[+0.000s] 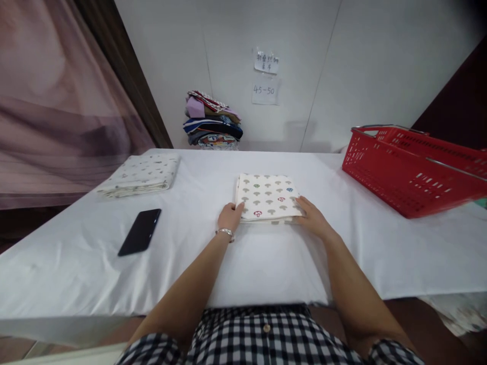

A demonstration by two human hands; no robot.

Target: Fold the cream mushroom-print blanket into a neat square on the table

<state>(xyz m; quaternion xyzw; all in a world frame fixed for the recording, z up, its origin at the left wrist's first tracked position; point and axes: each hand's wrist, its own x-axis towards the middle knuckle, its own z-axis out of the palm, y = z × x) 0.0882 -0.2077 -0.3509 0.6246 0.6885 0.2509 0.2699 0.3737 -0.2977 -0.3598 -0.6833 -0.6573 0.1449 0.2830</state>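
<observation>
A folded cream cloth (268, 195) printed with small grey, red, blue and green mushrooms lies flat on the white-covered table in front of me. My left hand (230, 217) grips its near left corner, thumb on top and the other fingers mostly hidden at the side. At the near right corner, my right hand (312, 218) holds the cloth in the same way, fingers partly out of sight beneath the edge. Several layers show along the near fold. A bracelet (225, 232) circles my left wrist.
Another folded printed cloth (142, 172) lies at the back left, with a black phone (140, 232) nearer me. A red plastic basket (411, 167) stands on the right. Stacked folded fabrics (213, 121) rise behind the far edge of the white tablecloth (182, 263). Paper signs (265, 91) hang on the wall.
</observation>
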